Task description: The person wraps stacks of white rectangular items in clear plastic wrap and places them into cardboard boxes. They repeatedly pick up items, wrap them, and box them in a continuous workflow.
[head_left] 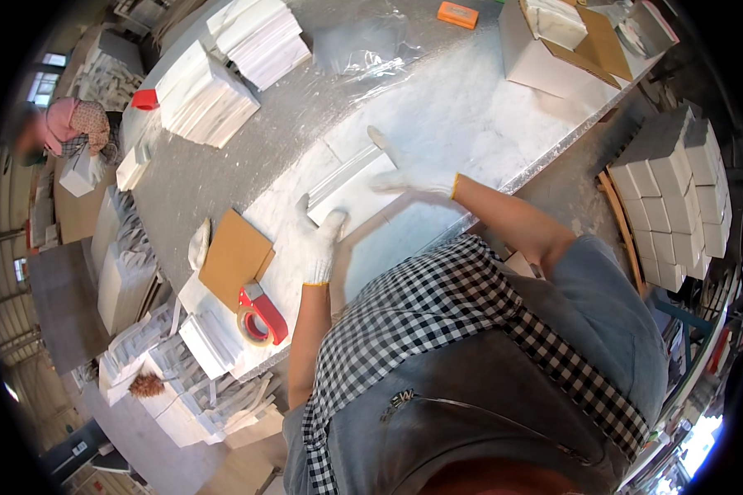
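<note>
A small stack of white marble-look tiles [348, 186] lies on the pale work surface in front of me, its layered edges showing along the far side. My left hand [320, 239], in a white knit glove, grips the stack's near-left end with thumb and fingers spread around the corner. At the opposite end, my right hand [403, 176], gloved the same way, has its thumb on the far side and its fingers along the near side. A brown cardboard piece [233, 257] and a red tape dispenser [260, 316] lie left of my left hand.
Tall tile stacks [206, 97] stand at the far left, near clear plastic film [363, 45]. An orange box [457, 15] lies at the back. An open carton [541, 70] holds tiles at far right. Boxes on a pallet [673, 194] stand right. Another person [78, 132] works far left.
</note>
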`<state>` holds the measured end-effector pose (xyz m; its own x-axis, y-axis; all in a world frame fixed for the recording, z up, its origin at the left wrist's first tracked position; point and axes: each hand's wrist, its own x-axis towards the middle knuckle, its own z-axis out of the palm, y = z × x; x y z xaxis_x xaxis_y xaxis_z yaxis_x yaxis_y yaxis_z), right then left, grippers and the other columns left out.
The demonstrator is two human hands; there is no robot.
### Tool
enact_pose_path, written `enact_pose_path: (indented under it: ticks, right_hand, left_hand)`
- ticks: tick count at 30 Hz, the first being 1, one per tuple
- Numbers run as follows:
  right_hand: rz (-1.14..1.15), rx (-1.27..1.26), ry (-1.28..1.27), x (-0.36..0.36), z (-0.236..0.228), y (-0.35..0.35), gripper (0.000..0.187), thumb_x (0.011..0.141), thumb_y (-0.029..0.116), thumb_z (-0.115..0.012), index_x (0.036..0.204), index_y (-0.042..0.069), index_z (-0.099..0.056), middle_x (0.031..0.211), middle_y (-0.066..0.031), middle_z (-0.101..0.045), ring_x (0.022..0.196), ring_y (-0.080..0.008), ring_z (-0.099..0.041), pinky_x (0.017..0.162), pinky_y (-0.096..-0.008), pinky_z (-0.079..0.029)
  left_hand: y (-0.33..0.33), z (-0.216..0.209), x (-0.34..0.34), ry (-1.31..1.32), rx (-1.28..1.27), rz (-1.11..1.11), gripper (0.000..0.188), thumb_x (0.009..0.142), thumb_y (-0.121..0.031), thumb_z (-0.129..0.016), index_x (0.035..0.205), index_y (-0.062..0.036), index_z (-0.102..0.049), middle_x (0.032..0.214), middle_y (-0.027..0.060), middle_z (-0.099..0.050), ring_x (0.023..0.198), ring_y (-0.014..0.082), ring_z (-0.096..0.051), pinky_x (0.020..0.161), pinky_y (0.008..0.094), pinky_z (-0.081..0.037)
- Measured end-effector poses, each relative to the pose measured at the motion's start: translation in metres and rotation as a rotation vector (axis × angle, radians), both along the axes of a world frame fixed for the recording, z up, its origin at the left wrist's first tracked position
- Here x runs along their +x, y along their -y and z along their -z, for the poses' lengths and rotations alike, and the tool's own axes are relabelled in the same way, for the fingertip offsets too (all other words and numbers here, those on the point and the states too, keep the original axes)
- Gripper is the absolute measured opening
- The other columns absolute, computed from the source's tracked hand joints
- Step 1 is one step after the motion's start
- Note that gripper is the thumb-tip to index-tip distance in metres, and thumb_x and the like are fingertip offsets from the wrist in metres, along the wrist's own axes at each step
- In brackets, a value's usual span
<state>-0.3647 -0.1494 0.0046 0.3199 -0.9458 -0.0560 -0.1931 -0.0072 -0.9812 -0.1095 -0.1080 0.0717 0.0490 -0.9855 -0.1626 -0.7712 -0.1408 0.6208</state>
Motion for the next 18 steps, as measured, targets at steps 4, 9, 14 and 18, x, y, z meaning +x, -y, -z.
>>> enact_pose_path:
  ticks: [4, 9, 14, 18]
  right_hand:
    - [-0.252, 0.183, -0.03, -0.014, -0.038, -0.005, 0.127, 0.076, 0.02, -0.089, 0.168, 0.004, -0.003, 0.17, -0.0275, -0.022, 0.153, -0.0351, -0.034, 0.123, -0.0363, -0.033]
    - [-0.355, 0.01, -0.281, -0.029, -0.035, -0.034, 0.148, 0.059, 0.023, -0.1, 0.166, -0.001, -0.001, 0.172, -0.0289, -0.01, 0.157, -0.0346, -0.026, 0.126, -0.0374, -0.029]
    - [-0.332, -0.145, -0.377, -0.03, -0.015, -0.051, 0.151, 0.057, 0.03, -0.102, 0.164, -0.004, -0.001, 0.172, -0.029, -0.008, 0.157, -0.0369, -0.025, 0.128, -0.0391, -0.027]
    - [-0.317, -0.199, -0.372, -0.025, -0.008, -0.048, 0.149, 0.06, 0.03, -0.102, 0.164, -0.004, -0.002, 0.171, -0.0291, -0.01, 0.156, -0.0383, -0.027, 0.128, -0.0396, -0.028]
  left_hand:
    - [-0.017, 0.021, 0.004, -0.248, -0.073, 0.067, 0.112, 0.068, -0.039, -0.09, 0.152, 0.0105, -0.035, 0.139, 0.0303, -0.058, 0.131, 0.0345, -0.058, 0.11, 0.0418, -0.046]
    - [-0.039, 0.013, -0.014, -0.604, 0.128, 0.183, 0.139, 0.059, -0.016, -0.099, 0.159, 0.0064, -0.006, 0.145, 0.0248, -0.053, 0.134, 0.0333, -0.055, 0.114, 0.0404, -0.044]
    - [-0.047, 0.044, 0.0, -0.516, 0.114, 0.329, 0.149, 0.057, -0.019, -0.103, 0.159, 0.0039, 0.003, 0.147, 0.0194, -0.054, 0.139, 0.0298, -0.049, 0.121, 0.0414, -0.035]
    - [-0.034, 0.051, 0.004, -0.364, 0.091, 0.42, 0.152, 0.059, -0.026, -0.102, 0.159, 0.0034, 0.008, 0.147, 0.0192, -0.054, 0.139, 0.0296, -0.05, 0.123, 0.0419, -0.031]
